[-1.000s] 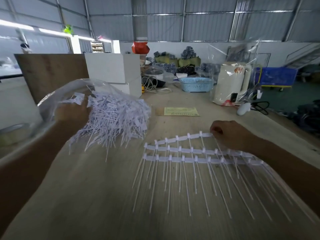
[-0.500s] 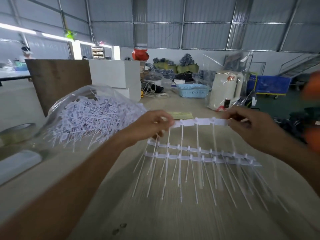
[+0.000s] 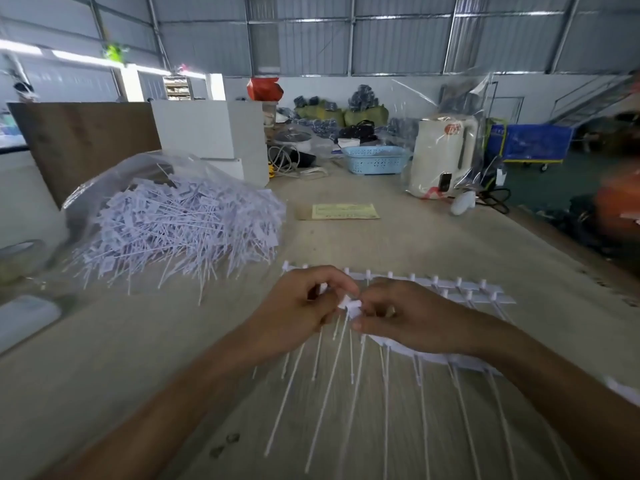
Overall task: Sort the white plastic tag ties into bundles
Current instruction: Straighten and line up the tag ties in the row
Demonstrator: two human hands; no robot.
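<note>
Both your hands have dropped and closed together since half a second ago, folding the lifted strip down. At far left, the loose tag ties (image 3: 180,230) spill from their clear bag (image 3: 104,188). Your left hand (image 3: 298,313) pinches the strip of ties (image 3: 349,304) at near centre, your right hand (image 3: 412,318) gripping the same strip (tails hanging toward you). Further right, two rows (image 3: 467,292) lie flat on the table (image 3: 433,244).
</note>
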